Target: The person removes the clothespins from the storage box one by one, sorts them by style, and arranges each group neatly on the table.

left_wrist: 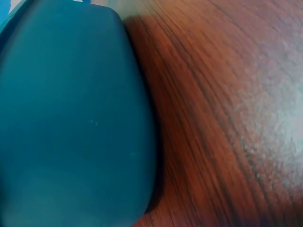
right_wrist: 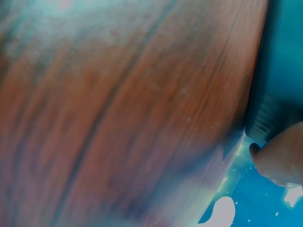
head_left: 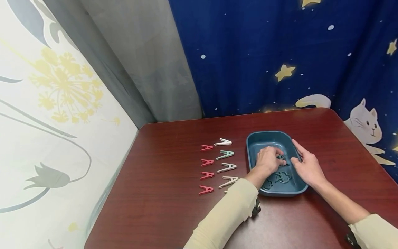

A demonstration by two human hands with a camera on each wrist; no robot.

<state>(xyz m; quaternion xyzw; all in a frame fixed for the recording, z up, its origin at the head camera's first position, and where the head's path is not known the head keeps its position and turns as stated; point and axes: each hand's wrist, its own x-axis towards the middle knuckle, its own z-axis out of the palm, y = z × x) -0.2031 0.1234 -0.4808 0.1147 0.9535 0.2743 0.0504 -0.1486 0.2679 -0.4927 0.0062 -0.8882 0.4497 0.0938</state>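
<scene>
A dark teal plastic bin (head_left: pixel 253 138) stands on the table's right half. My left hand (head_left: pixel 267 159) reaches down into it, thumb and index finger pinching a dark green openwork piece (head_left: pixel 281 157). Two similar flat pieces, one openwork shape (head_left: pixel 283 177) and one partly hidden shape (head_left: pixel 267 184), lie on the bin floor nearer me. My right hand (head_left: pixel 309 168) grips the bin's right rim, thumb inside and fingers along the outside. The left wrist view holds only the bin's outer wall (left_wrist: pixel 80 118) and table; in the right wrist view a fingertip (right_wrist: pixel 279 156) shows beside the bin.
Left of the bin, a column of red clothespins (head_left: pixel 206 175) and a column of white and pale green clothespins (head_left: pixel 228 167) lie on the brown table (head_left: pixel 168 166). My left sleeve (head_left: pixel 228 211) covers part of the nearest pale one. A blue star-patterned curtain (head_left: pixel 248 69) hangs behind.
</scene>
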